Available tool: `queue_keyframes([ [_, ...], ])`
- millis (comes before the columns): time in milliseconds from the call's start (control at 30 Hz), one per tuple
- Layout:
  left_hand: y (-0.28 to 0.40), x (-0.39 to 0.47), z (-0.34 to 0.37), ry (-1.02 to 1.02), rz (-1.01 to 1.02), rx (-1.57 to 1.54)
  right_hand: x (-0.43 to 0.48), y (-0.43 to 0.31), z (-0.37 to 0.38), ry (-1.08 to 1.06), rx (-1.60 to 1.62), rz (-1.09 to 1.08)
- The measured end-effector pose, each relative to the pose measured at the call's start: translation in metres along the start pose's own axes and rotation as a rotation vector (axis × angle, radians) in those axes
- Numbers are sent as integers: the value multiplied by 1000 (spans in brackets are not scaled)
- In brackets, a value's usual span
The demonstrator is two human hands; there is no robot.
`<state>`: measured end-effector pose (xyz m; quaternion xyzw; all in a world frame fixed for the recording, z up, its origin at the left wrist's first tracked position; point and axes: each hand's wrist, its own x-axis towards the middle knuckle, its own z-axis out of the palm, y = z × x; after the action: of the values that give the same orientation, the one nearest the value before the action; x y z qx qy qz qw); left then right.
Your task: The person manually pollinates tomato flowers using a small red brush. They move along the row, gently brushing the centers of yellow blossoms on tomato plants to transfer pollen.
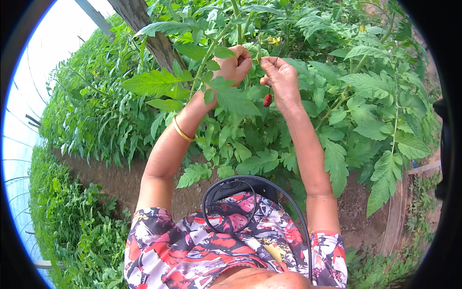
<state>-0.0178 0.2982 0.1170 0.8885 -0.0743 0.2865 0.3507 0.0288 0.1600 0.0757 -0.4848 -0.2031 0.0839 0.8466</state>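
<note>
Tomato plants (263, 162) stand close before me. My right hand (285, 81) grips a thin dark stick or wire that slants through its fingers. At the lower end of this stick hangs a small red lump (267, 100), just below the fingers. My left hand (232, 67) is curled beside a tomato stem (207, 56), partly behind leaves. Its fingertips are turned away, so whatever they pinch is hidden. Between both hands is a small pale-green flower cluster (257, 54), close to my right fingertips. Yellow tomato flowers (273, 40) show just behind.
A weathered wooden post (155, 39) leans behind my left hand. Dense plant rows (79, 224) run along the left, beside translucent greenhouse sheeting (16, 155). Bare soil (108, 177) lies between rows. A black cable (306, 231) loops over my patterned shirt. Long leafy stems (395, 123) overhang my right forearm.
</note>
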Motion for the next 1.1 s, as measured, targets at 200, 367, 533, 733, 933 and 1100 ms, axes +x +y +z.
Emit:
queue_keyframes([
  [200, 4, -4, -4, -65, -53, 94, -1, -2, 0, -67, -38, 18],
  [367, 1, -2, -4, -108, -104, 139, 7, -5, 14, -65, -94, 3],
  [533, -1, -2, -7, -92, -94, 164, 10, -3, 17, -32, -47, 46],
  [733, -5, -5, -10, -54, -97, 115, 15, -1, 12, -48, 143, 108],
  [933, 0, -2, -13, -134, -368, -276, 16, -6, 11, -76, 162, 173],
  [1100, 2, 3, -21, -236, -535, -444, 15, -8, 11, -71, 171, 201],
])
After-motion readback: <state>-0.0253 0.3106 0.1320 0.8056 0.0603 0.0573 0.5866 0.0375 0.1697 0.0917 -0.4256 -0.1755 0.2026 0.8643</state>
